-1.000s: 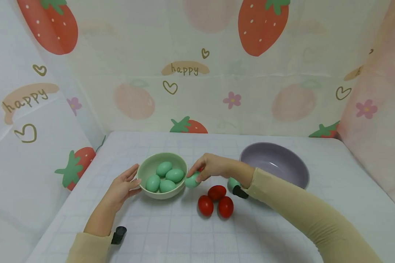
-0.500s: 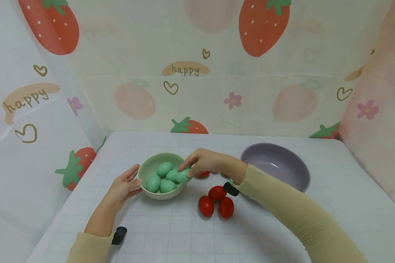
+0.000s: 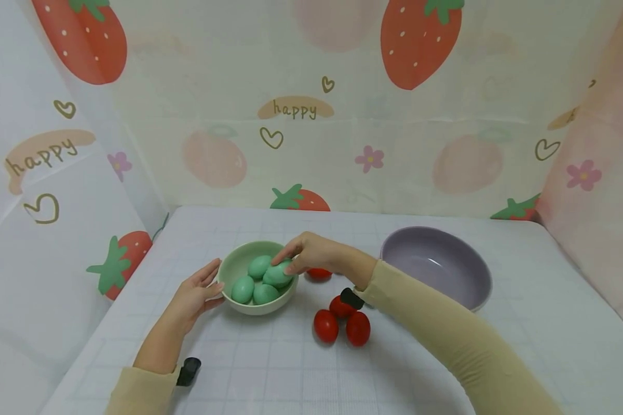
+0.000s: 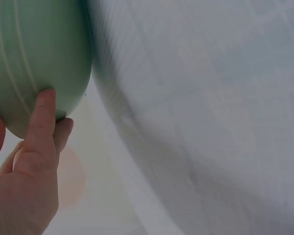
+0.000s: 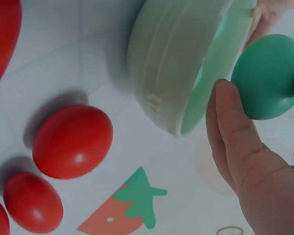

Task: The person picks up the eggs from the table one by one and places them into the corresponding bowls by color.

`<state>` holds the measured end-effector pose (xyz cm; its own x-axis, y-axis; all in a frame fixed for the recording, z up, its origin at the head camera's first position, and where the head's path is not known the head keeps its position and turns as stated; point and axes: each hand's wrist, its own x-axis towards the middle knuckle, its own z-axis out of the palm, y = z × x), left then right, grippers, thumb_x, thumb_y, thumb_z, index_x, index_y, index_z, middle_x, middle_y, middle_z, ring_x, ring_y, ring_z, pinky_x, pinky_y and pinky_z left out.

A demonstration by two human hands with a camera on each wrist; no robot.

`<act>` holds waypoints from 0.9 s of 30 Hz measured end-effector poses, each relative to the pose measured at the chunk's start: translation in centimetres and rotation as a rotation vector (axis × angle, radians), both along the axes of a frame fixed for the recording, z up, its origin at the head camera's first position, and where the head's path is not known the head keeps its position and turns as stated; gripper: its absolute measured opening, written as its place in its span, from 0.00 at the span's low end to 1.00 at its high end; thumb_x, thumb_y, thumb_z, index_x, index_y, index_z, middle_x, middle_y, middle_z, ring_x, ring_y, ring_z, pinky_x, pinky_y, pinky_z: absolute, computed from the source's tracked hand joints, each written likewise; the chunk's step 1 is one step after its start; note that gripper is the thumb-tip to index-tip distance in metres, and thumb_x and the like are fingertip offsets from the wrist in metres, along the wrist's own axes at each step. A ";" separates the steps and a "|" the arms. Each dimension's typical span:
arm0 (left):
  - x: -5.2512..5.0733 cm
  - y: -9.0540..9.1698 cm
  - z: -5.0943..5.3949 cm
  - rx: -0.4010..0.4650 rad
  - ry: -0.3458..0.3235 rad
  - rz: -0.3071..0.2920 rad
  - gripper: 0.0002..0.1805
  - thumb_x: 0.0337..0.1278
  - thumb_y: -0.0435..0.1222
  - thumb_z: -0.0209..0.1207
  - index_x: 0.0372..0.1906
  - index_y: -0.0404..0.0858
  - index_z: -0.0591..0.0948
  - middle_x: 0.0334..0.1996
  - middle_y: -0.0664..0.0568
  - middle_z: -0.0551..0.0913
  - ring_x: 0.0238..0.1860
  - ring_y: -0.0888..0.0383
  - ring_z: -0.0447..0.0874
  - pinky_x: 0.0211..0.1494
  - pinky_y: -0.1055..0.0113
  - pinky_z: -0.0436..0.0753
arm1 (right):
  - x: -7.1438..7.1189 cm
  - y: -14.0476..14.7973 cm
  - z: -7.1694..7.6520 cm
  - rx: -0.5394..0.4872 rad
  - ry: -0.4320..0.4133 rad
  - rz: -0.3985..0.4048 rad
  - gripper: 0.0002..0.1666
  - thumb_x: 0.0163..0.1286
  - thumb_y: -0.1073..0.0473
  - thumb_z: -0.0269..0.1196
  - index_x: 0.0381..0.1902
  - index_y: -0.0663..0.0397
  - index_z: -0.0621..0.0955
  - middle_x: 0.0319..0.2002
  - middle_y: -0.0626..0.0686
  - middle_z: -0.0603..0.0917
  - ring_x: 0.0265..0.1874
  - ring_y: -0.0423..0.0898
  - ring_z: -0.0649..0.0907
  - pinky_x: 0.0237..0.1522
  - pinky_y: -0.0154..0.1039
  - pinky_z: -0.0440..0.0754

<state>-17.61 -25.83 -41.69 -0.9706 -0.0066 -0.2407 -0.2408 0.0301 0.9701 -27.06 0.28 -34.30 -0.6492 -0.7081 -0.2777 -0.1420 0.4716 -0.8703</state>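
Green eggs (image 3: 243, 289) lie in a pale green bowl (image 3: 258, 309) on the left part of the table (image 3: 270, 369), and the left hand (image 3: 194, 295) holds that bowl's left side. The right hand (image 3: 311, 252) pinches another green egg (image 3: 279, 274) between thumb and fingers, over the bowl's right side. Red eggs (image 3: 326, 326) lie to the right, with a purple bowl (image 3: 441, 262) farther right.
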 end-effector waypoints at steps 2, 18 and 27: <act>0.0 -0.1 -0.1 0.005 0.004 -0.007 0.36 0.71 0.26 0.48 0.77 0.38 0.47 0.77 0.45 0.44 0.73 0.46 0.52 0.54 0.68 0.79 | -0.1 -0.4 -0.2 -0.013 0.000 0.006 0.17 0.64 0.70 0.64 0.51 0.58 0.85 0.50 0.51 0.83 0.47 0.45 0.78 0.46 0.36 0.80; -0.1 -0.2 -0.2 0.014 0.010 -0.010 0.36 0.71 0.27 0.49 0.77 0.37 0.47 0.77 0.45 0.44 0.73 0.46 0.51 0.52 0.70 0.79 | -1.0 -3.8 -2.1 0.039 0.212 0.137 0.18 0.65 0.69 0.65 0.52 0.55 0.85 0.54 0.50 0.83 0.54 0.44 0.77 0.50 0.30 0.76; -0.1 -0.1 0.0 0.018 0.006 -0.012 0.36 0.71 0.26 0.47 0.77 0.37 0.46 0.77 0.45 0.43 0.74 0.46 0.50 0.57 0.65 0.77 | -1.4 -5.4 -3.1 0.118 0.220 0.074 0.28 0.63 0.67 0.67 0.62 0.51 0.79 0.60 0.56 0.79 0.61 0.50 0.75 0.62 0.42 0.71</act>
